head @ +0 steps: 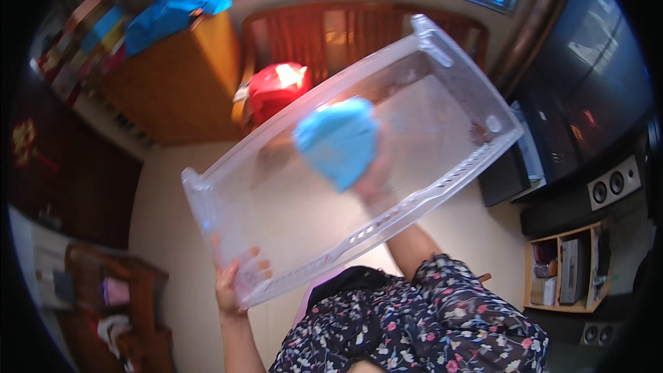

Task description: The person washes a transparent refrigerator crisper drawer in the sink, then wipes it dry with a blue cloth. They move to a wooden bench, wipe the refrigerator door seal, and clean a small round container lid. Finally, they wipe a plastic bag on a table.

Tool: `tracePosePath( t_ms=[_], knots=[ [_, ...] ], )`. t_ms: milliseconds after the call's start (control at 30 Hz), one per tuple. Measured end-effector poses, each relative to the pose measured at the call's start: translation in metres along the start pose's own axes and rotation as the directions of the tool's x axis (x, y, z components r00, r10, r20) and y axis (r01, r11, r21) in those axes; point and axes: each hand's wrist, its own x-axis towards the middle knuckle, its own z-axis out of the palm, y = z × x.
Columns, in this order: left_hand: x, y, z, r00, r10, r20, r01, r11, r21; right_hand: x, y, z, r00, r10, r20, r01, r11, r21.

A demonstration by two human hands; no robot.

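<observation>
My left hand (228,285) grips the lower left corner of a clear plastic drawer (290,207). Its fingertips show through the plastic. The drawer is held tilted in the air before me, its right end higher in view, with a slotted rim along the near side. My right hand (369,181), blurred, has a light blue cloth (336,140) spread against the drawer's middle. That forearm passes behind the slotted rim, so the hand seems to be seen through the plastic, on the drawer's far side. Brown marks show near the drawer's right end.
A wooden bench (290,31) with a red bag (277,88) stands beyond the drawer. A wooden cabinet (166,88) is at left. At right are a television (595,77), a speaker (614,184) and a small shelf unit (564,269). Wooden furniture (140,290) stands lower left.
</observation>
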Motion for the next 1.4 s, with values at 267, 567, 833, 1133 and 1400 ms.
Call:
tracePosePath(
  t_ms=[267,567,833,1133,1400],
  knots=[
    [0.089,0.065,-0.013,0.998,-0.059,-0.012,0.059,0.998,0.007,0.117,-0.099,0.007,0.971,-0.241,0.003,0.216,0.865,-0.454],
    [0.167,0.054,-0.003,0.990,-0.065,-0.122,0.064,0.998,-0.014,0.199,-0.209,0.005,0.971,-0.217,-0.101,0.136,0.847,-0.514],
    [0.209,0.047,0.037,0.964,0.039,-0.265,-0.032,0.999,0.030,0.270,-0.282,-0.035,0.993,0.110,-0.051,-0.117,0.775,-0.621],
    [0.209,0.052,0.098,0.921,0.225,-0.317,-0.180,0.970,0.165,0.344,-0.313,-0.033,0.923,0.364,-0.128,-0.283,0.413,-0.866],
    [0.202,0.047,0.119,0.876,0.317,-0.363,-0.285,0.948,0.141,0.388,-0.326,-0.069,0.901,0.383,-0.205,-0.406,0.576,-0.710]
  ],
)
